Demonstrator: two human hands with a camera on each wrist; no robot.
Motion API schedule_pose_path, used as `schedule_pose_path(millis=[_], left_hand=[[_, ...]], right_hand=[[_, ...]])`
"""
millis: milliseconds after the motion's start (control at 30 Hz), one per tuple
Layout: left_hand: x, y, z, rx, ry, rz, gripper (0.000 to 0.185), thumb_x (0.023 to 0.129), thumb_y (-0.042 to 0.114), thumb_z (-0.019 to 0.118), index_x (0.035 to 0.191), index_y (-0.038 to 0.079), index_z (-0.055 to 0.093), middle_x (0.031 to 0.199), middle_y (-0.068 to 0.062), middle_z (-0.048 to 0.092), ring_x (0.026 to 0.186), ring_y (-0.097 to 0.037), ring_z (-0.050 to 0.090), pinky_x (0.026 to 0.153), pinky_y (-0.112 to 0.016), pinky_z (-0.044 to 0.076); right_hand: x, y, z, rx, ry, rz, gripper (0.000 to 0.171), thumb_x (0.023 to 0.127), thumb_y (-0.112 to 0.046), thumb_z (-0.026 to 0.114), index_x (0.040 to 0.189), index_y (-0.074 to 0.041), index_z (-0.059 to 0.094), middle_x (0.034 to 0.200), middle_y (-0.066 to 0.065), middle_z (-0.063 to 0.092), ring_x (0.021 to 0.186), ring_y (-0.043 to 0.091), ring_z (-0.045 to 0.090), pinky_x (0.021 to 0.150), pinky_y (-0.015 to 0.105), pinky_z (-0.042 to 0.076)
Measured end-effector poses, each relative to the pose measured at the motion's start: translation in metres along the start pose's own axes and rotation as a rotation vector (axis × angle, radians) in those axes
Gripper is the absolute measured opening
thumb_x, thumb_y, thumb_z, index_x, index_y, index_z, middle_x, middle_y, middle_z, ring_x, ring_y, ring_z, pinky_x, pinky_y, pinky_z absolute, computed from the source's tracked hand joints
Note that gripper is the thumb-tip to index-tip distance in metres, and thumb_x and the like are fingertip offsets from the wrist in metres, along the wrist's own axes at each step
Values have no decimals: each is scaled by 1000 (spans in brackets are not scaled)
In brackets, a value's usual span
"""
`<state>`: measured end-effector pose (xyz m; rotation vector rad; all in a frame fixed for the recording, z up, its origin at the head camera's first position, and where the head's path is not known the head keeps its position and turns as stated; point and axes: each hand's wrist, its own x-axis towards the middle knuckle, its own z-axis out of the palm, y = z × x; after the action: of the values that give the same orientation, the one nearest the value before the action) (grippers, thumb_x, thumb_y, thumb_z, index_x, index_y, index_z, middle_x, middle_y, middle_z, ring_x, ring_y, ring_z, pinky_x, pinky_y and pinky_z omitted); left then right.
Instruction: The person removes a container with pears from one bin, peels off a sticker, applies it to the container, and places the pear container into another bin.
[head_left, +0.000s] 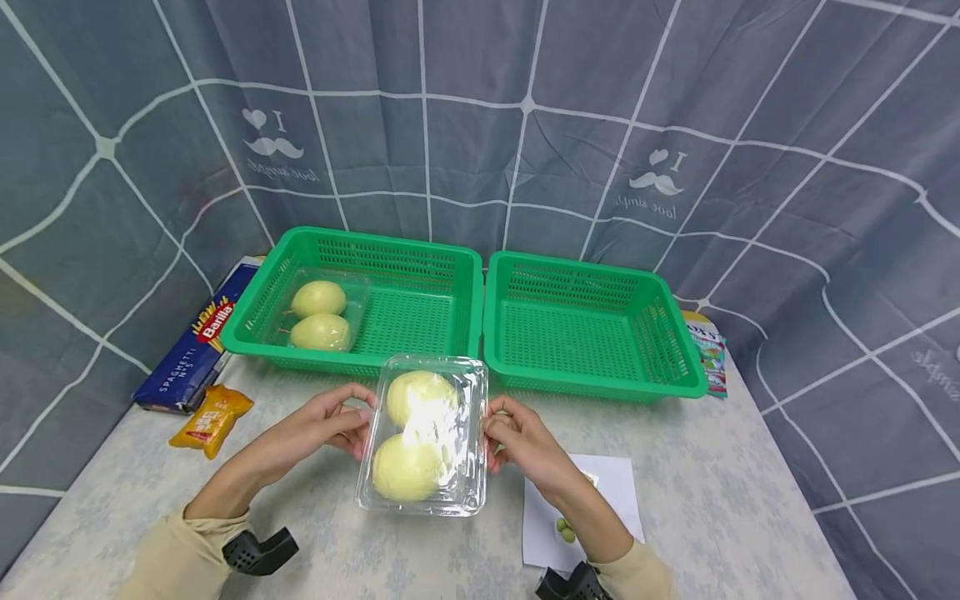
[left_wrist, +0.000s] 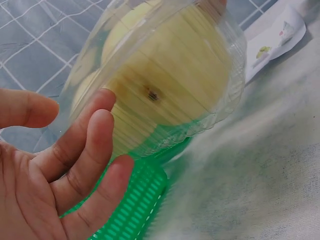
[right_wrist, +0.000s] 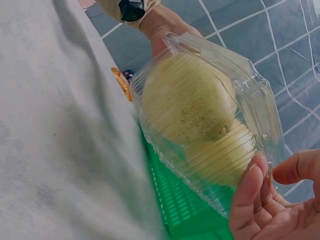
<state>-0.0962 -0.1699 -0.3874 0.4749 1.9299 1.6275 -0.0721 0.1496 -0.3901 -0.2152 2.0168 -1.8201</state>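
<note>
Above the table (head_left: pixel 712 500), a clear pear box (head_left: pixel 423 433) is held between the left hand (head_left: pixel 326 425) and right hand (head_left: pixel 521 442), fingers curled on its sides, while another box (head_left: pixel 318 315) already lies in the left basket (head_left: pixel 420 250) and the right basket (head_left: pixel 592 329) is unfilled.

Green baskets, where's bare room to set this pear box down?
Right basket is bare throughout. Left basket is free on its right half, beside the pear box already there. Table is crowded at left by spaghetti and snack packet.

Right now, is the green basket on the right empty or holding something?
Empty: the right green basket shows only bare mesh floor, while the left basket holds a clear pear pack.
</note>
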Motion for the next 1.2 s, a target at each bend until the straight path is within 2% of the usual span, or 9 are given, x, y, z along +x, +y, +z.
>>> schedule_pose_path(millis=[300, 700, 1200], left_hand=[[-3, -2, 1, 23, -46, -34, 40, 109, 27, 45, 129, -8, 44, 86, -3, 67, 78, -16, 69, 81, -35, 59], [-1, -12, 3, 12, -102, -23, 39, 109, 25, 44, 129, -8, 44, 90, -6, 66, 79, -14, 68, 81, -34, 61], [3, -26, 8, 5, -110, -51, 45, 108, 24, 46, 135, -11, 42, 92, -5, 66, 80, -13, 68, 80, -32, 61]], right_hand=[[-3, 11, -1, -12, -23, 47, 9, 100, -12, 47, 104, -5, 49, 70, -6, 55, 61, 8, 56, 62, 23, 52], [-6, 23, 0, -3, -38, 79, 12, 101, -13, 48, 107, -3, 49, 71, -6, 57, 62, 8, 57, 63, 23, 52], [-5, 44, 1, 22, -21, 108, 20, 102, -17, 52, 113, 0, 50, 73, -5, 59, 63, 7, 57, 62, 21, 52]])
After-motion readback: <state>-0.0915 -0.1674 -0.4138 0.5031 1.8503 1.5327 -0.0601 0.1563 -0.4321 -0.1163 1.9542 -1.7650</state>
